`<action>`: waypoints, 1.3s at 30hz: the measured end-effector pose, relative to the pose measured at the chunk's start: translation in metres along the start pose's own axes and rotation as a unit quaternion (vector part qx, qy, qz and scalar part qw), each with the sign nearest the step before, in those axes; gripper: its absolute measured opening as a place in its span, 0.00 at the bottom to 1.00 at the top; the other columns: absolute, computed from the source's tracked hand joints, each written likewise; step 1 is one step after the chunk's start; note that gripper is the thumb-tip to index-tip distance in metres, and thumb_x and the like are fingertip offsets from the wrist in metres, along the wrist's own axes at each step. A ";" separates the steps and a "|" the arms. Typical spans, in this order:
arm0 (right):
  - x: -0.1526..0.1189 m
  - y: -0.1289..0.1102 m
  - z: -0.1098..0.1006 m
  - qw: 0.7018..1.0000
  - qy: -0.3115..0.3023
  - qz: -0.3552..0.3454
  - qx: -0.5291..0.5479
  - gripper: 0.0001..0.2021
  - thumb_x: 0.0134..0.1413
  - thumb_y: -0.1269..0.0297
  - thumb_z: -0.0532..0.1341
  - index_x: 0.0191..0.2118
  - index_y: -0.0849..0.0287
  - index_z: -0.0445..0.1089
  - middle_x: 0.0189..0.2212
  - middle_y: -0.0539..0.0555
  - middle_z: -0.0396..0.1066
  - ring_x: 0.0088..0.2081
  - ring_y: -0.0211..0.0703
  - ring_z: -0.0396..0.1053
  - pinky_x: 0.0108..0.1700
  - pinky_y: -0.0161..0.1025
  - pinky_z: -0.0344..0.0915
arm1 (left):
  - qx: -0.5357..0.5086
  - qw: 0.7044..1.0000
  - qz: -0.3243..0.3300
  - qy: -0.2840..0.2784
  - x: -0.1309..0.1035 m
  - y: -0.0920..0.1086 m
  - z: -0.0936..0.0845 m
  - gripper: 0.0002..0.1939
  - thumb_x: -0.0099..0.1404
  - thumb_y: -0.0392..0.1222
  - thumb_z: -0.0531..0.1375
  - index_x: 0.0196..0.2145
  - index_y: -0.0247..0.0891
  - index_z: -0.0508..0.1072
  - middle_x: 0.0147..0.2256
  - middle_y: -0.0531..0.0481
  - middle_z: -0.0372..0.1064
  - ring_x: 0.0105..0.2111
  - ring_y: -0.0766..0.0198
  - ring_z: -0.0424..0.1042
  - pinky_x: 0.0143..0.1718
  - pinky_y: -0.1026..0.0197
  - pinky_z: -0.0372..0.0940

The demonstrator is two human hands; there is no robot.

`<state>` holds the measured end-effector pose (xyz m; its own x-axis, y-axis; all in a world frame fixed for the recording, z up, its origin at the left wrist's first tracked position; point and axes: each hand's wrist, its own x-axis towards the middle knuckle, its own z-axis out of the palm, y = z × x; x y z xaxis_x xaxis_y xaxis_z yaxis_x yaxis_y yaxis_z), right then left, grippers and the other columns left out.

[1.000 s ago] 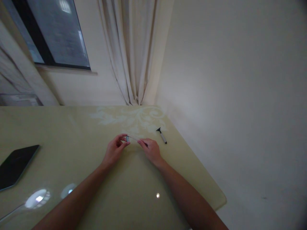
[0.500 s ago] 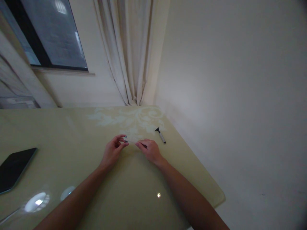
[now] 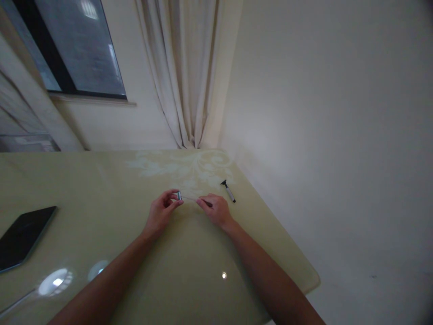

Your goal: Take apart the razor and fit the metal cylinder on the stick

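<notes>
Far left: dark tablet point(image 3: 27, 232) flat on the glossy desk point(image 3: 101, 194), well apart from the hands. Looked flat and rigid; best lifted by its edges, if at all.

Left of centre: left hand point(image 3: 158, 216), grip narrow, holding a small block point(image 3: 179, 196) between thumb and fingertips, raised at the far side of the desk. Block blue-green and pale, upright; finer detail too small to tell. Judged very light and hard, easy to drop if slick. Best pinched lightly by its two ends, as here, leaving the long face free. If it was a blade head, fingertips were best kept off that face.

Centre: thin stick point(image 3: 190, 198) bridged the space between the hands, its left end close to the block; contact could not be told. Looked light and slender, likely to bend or snap under side load. Best taken near its right end, with little pressure.

Right of centre: right hand point(image 3: 216, 211), grip closed, holding the stick's right end, a darker part showing by the fingers.

Farther right: razor-like tool point(image 3: 229, 191) lay on the desk, just beside the right hand, untouched. Thicker grey handle looked the sound place to hold it.
</notes>
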<state>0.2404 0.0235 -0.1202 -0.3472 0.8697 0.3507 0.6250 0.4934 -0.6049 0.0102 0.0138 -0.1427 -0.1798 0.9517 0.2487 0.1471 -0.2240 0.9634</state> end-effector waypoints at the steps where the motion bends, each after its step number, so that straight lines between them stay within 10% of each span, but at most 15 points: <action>1: 0.000 0.000 0.000 1.000 -0.005 -0.007 0.000 0.19 0.72 0.49 0.58 0.41 0.51 0.85 0.32 0.53 0.79 0.33 0.42 0.70 0.36 0.37 0.57 | 0.000 1.000 -0.001 0.001 0.000 0.000 0.000 0.25 0.53 0.52 0.72 0.47 0.40 0.79 0.34 0.52 0.75 0.26 0.66 0.69 0.29 0.63 0.64; 39: 0.000 -0.002 -0.005 0.998 -0.001 -0.021 -0.055 0.18 0.74 0.52 0.58 0.41 0.53 0.83 0.31 0.51 0.76 0.33 0.39 0.70 0.36 0.35 0.56 | 0.019 1.000 0.014 -0.011 -0.003 0.000 -0.001 0.25 0.55 0.51 0.72 0.48 0.40 0.78 0.35 0.52 0.75 0.26 0.67 0.67 0.28 0.64 0.63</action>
<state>0.2427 0.0228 -0.1157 -0.3765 0.8481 0.3727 0.6827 0.5260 -0.5072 0.0095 0.0106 -0.1439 -0.1536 0.9497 0.2728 0.1889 -0.2428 0.9515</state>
